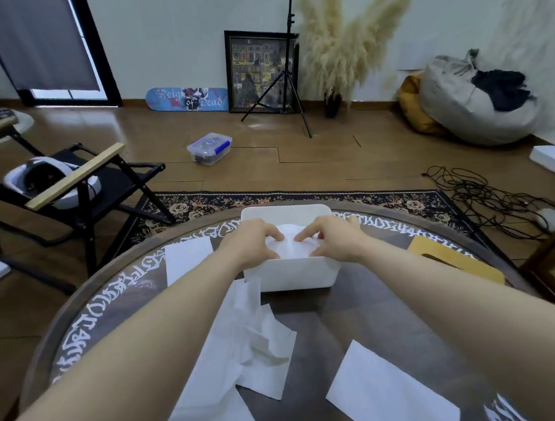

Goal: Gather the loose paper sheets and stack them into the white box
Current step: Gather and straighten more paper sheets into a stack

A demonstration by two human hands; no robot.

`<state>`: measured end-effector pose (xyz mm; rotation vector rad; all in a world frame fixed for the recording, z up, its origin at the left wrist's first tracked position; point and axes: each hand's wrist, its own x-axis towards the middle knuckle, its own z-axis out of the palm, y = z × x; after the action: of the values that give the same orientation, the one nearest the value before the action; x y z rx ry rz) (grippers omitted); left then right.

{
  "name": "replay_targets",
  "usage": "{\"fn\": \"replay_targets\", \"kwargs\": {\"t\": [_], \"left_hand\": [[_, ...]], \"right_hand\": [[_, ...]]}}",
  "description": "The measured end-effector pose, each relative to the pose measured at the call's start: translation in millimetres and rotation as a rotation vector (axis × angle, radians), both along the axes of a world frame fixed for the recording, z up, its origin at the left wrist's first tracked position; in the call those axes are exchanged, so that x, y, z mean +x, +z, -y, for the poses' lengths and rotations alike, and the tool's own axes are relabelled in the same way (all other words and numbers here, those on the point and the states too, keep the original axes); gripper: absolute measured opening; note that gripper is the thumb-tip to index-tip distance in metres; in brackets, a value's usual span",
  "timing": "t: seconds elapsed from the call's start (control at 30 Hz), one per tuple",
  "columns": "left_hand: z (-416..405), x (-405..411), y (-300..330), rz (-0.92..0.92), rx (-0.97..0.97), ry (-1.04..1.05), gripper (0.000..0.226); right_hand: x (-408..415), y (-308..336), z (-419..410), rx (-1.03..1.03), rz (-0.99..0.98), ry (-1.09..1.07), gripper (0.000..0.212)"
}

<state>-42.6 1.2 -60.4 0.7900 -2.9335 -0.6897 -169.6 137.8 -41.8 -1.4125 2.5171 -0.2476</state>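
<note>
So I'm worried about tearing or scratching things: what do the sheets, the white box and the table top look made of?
The loose sheets look like thin, soft tissue-like paper: the middle pile is creased and crumpled. The white box seems to be matte plastic, with smooth walls and rounded corners. The round table looks like dark wood with a glossy printed top, possibly under glass.
</note>
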Motion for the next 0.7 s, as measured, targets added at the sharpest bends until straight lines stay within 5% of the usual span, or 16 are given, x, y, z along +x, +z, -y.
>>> {"fn": "replay_targets", "kwargs": {"t": [0.37, 0.7], "left_hand": [[-6.3, 2.5, 8.5, 0.047, 0.013, -0.001, 0.039], [-45.1, 40.3, 54.0, -0.009, -0.058, 0.05, 0.025]], "right_hand": [[-3.0, -4.5, -0.6, -0.034, 0.155, -0.041, 0.034], [27.2, 23.9, -44.6, -0.325, 0.208, -0.004, 0.019]]}}
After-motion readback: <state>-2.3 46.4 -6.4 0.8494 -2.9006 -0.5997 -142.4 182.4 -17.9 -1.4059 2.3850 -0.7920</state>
